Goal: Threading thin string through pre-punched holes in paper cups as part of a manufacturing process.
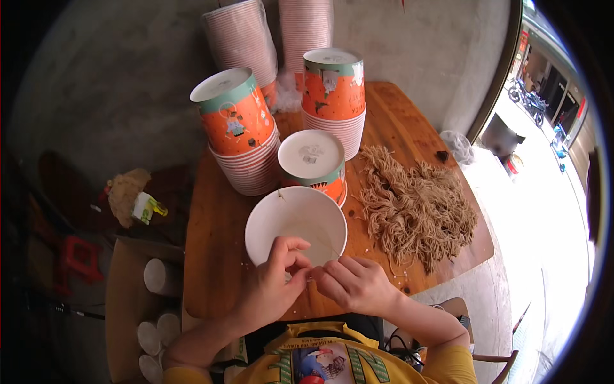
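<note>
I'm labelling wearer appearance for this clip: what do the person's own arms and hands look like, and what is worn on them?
Both the left hand and right hand are bare: no gloves, rings or watch visible. Forearms are uncovered; short yellow sleeves show at the lower edge.

Wooden table (217, 256): cup stacks (240, 128), open cup (296, 224), string pile (416, 205).

An open white paper cup (296, 225) is gripped at its near rim by the left hand (272, 288) and right hand (352, 283); brown strings (416, 205) are heaped beside it on the wooden table (211, 256).
</note>
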A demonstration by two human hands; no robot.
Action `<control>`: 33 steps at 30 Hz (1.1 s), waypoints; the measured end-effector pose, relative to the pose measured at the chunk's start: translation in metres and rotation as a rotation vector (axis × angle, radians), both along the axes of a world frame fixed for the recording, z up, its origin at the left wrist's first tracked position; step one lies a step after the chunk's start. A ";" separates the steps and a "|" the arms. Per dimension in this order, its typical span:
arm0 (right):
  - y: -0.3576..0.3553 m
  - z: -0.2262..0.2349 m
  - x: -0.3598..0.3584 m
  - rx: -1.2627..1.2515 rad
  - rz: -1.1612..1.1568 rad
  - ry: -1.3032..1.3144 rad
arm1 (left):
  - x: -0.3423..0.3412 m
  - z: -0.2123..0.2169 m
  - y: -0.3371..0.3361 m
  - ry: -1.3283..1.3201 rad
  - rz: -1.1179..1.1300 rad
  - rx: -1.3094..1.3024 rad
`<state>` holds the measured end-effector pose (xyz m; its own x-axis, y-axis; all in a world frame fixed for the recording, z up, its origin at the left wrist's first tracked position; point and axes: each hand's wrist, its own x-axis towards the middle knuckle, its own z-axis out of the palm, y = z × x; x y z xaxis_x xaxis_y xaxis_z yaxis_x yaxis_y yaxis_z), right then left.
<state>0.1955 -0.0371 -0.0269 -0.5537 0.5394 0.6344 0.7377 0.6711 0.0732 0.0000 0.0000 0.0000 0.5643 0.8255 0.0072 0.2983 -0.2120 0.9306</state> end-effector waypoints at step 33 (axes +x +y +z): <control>-0.012 0.018 -0.003 -0.803 -0.069 0.709 | 0.009 -0.010 -0.011 -0.173 0.087 0.094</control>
